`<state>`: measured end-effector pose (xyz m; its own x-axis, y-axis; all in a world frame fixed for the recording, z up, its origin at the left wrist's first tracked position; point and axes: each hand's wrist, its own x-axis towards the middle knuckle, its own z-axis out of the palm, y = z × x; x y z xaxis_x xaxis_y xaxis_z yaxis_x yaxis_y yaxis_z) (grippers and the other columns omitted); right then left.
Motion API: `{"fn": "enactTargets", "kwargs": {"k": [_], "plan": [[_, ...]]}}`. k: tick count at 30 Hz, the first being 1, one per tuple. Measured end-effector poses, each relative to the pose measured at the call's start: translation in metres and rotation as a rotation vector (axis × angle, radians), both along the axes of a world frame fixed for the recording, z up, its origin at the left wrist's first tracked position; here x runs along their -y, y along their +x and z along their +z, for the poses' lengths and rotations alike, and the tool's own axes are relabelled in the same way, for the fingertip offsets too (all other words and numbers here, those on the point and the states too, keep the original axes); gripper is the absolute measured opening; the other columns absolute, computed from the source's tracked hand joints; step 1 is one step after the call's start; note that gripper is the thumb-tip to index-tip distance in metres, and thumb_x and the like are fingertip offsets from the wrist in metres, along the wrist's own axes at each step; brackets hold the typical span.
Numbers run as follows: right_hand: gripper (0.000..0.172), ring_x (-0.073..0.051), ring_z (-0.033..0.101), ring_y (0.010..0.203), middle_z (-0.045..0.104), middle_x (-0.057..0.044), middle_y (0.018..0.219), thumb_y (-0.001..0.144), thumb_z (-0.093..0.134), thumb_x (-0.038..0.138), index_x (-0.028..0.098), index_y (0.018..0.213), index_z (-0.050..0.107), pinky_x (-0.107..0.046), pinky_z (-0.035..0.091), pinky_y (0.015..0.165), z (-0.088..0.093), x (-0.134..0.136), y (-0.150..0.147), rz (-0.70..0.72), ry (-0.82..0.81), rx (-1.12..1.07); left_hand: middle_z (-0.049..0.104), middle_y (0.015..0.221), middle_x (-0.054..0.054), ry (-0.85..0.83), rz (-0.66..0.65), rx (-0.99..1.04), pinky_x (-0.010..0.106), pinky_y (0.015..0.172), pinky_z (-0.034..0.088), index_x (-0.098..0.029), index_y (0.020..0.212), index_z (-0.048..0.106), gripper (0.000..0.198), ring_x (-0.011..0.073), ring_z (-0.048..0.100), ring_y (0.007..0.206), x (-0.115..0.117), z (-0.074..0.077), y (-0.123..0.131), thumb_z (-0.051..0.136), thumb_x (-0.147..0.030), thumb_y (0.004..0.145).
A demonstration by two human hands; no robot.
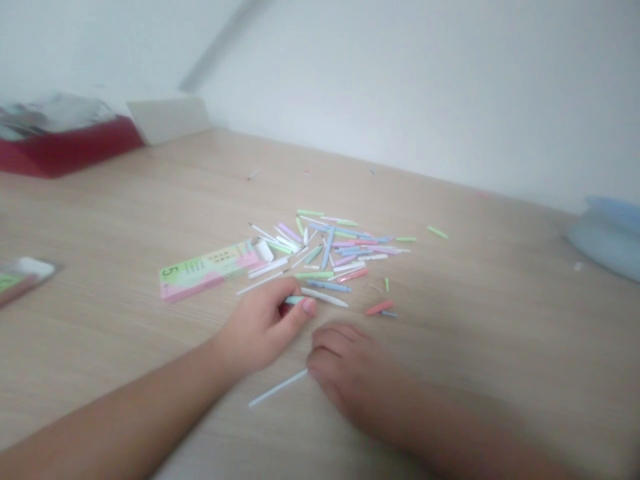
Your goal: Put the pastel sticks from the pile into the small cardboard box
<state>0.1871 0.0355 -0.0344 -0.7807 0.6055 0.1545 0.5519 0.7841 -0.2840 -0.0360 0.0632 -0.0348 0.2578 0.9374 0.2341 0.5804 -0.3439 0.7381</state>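
Observation:
My left hand (265,323) is closed around a mint-green pen part (294,300), pinched between thumb and fingers. Just to its right, my right hand (355,373) has its fingers curled together, and a thin pale pen refill (277,389) sticks out from them toward the lower left. The far end of that refill is hidden by the fingers. Right in front of both hands lies a loose heap of pen parts: a white pen barrel (325,297), a blue pen barrel (329,247), a red pen part (353,275) and several slim refills. The picture is somewhat blurred.
A green and pink pen box (207,270) lies left of the heap with its end flap open. Another package (25,279) is at the left edge. A red box (75,143) stands at the back left, and a pale blue object (607,233) at the right.

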Motion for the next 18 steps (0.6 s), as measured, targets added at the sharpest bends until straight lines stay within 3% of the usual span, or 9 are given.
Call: {"fn": "enactTargets", "kwargs": {"k": [5, 14, 18], "plan": [[0.016, -0.022, 0.061, 0.105, 0.069, -0.007, 0.106, 0.106, 0.055, 0.021, 0.018, 0.096, 0.068, -0.036, 0.049, 0.102, 0.004, -0.008, 0.005, 0.003, -0.064, 0.043, 0.05, 0.072, -0.003, -0.02, 0.009, 0.041, 0.031, 0.064, 0.034, -0.021, 0.079, 0.052, 0.051, 0.0172, 0.048, 0.07, -0.002, -0.003, -0.002, 0.041, -0.064, 0.104], [0.014, -0.023, 0.061, 0.106, 0.068, -0.006, 0.105, 0.105, 0.056, 0.021, 0.018, 0.097, 0.066, -0.039, 0.046, 0.104, -0.006, -0.013, 0.008, -0.101, -0.045, -0.031, 0.056, 0.077, -0.002, -0.023, 0.033, 0.047, 0.031, 0.068, 0.04, -0.021, 0.085, 0.055, 0.046, 0.017, 0.051, 0.073, -0.001, 0.001, 0.002, 0.037, -0.056, 0.108], [0.013, -0.024, 0.061, 0.106, 0.068, -0.006, 0.107, 0.105, 0.056, 0.021, 0.02, 0.097, 0.066, -0.042, 0.047, 0.103, -0.006, -0.018, 0.013, -0.172, -0.039, -0.041, 0.059, 0.078, -0.003, -0.028, 0.076, 0.002, 0.031, 0.065, 0.041, -0.021, 0.088, 0.057, 0.041, 0.0177, 0.054, 0.073, -0.003, -0.004, 0.004, 0.044, -0.056, 0.106]]}}
